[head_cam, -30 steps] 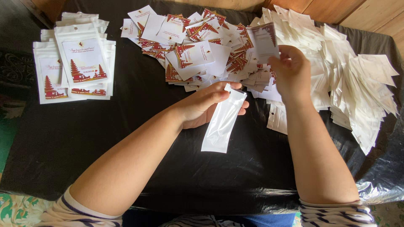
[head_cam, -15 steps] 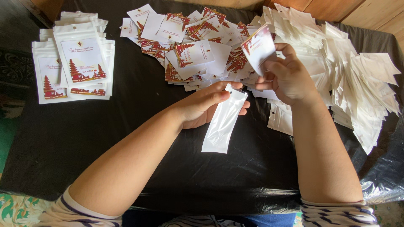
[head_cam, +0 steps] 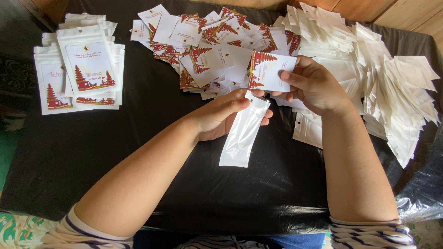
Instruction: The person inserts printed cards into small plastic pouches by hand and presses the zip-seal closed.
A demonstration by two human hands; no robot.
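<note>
On the counter (head_cam: 138,152), filled pouches (head_cam: 85,74) lie far left of the left hand (head_cam: 226,115); loose cards (head_cam: 212,41) behind it; empty pouches (head_cam: 392,87) right of the right hand (head_cam: 314,85).

a table covered by a glossy black plastic sheet (head_cam: 138,152) fills most of the view, its surface wrinkled and catching soft, even light. warm brown wooden boards (head_cam: 397,11) run behind its far edge at the top right. at the lower left a patterned green and cream floor covering (head_cam: 18,230) shows beneath the table's edge.
</note>
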